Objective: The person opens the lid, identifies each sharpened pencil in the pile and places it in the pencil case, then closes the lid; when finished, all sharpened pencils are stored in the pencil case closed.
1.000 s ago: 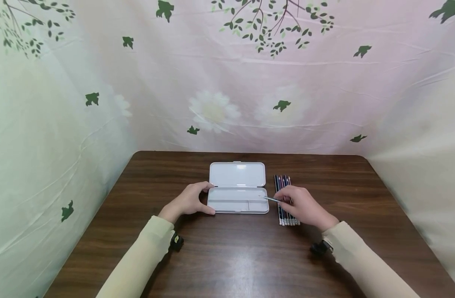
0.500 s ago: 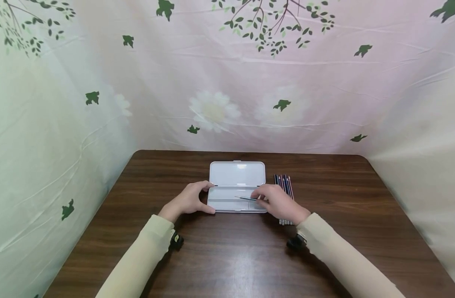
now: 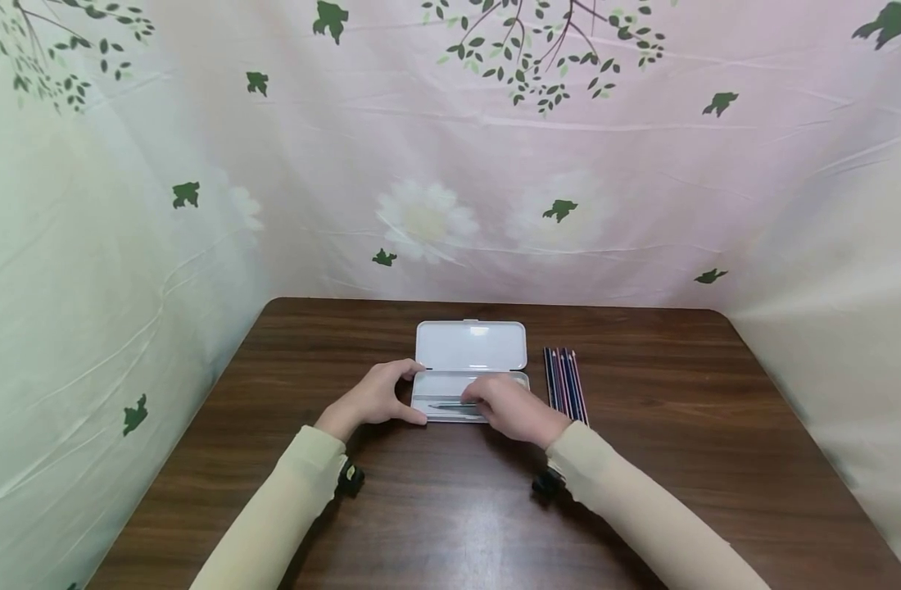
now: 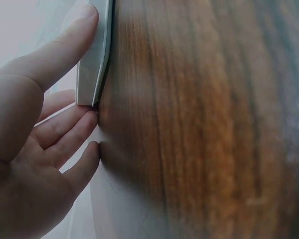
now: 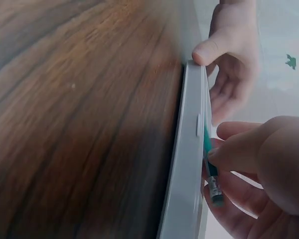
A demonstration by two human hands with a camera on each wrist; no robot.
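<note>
A white pencil case (image 3: 471, 347) lies open on the table, its lid folded back. Its lower half has a lengthwise divider. My left hand (image 3: 377, 396) holds the case's left end, thumb at the front edge and fingers round the corner, as the left wrist view also shows of the case (image 4: 89, 79). Thumb and fingers of my right hand (image 3: 515, 407) pinch a pencil (image 3: 450, 406) low over the front compartment. In the right wrist view this pencil (image 5: 213, 172) has a teal barrel, metal ferrule and eraser end. My right hand covers the case's right front part.
Several dark and pink pencils (image 3: 564, 381) lie side by side just right of the case, partly behind my right wrist. The brown wooden table (image 3: 436, 508) ends at a printed cloth backdrop (image 3: 495, 164) with birds and flowers.
My right hand has moved left with the pencil, from over the pencil row to over the case, and lowered it toward the front compartment. My left hand has stayed at the case.
</note>
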